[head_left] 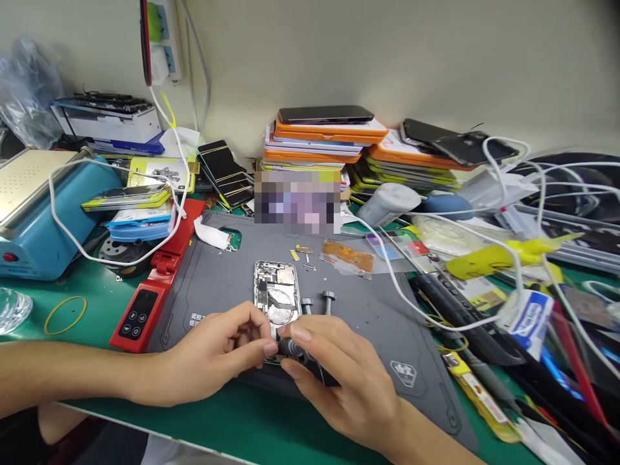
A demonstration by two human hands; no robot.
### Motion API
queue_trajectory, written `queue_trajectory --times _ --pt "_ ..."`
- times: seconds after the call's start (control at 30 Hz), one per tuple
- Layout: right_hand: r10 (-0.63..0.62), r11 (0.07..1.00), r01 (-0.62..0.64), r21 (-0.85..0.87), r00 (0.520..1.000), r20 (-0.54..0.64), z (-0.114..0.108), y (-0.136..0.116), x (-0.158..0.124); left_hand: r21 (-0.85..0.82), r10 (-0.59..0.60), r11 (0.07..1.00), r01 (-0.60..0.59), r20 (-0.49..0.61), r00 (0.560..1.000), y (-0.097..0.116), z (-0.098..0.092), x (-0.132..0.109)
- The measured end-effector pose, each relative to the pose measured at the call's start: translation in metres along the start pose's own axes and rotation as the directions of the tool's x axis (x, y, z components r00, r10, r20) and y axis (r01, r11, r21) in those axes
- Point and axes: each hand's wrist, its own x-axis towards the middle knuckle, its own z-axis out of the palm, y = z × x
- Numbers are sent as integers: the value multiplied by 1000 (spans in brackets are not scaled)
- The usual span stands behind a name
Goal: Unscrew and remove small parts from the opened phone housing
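Observation:
An opened phone lies on the grey work mat, its inner boards and a silvery, crinkled part showing. My left hand is at the phone's lower left edge, thumb and index finger pressed together. Whatever they pinch is too small or hidden to name. Over the lower right edge is my right hand, its fingers curved and its thumb apart from them. A grey ribbed piece shows in that gap; I cannot tell whether it is touched. Two grey screwdrivers, one with its round cap showing, lie beyond my right hand, partly hidden.
Tiny loose parts and an orange film sheet lie on the mat. A red device with buttons borders its left side. White cable loops across the right, near a yellow tube. Stacked orange boxes stand behind.

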Motion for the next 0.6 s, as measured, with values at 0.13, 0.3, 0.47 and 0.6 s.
queue_trajectory --times 0.13,0.3,0.47,0.6 --pt "26 1000 -26 -1 1000 8 0 -1 -3 6 10 1000 -10 10 1000 1 -2 3" --pt "54 999 -54 -1 998 23 -2 -1 -5 -48 21 999 -20 21 1000 5 -4 3" --pt "31 999 -30 -27 999 15 -1 0 -6 -52 -2 999 4 35 999 5 -4 1" --pt "42 999 -41 -27 999 21 -1 0 -9 -17 -29 999 29 37 999 5 -5 0"
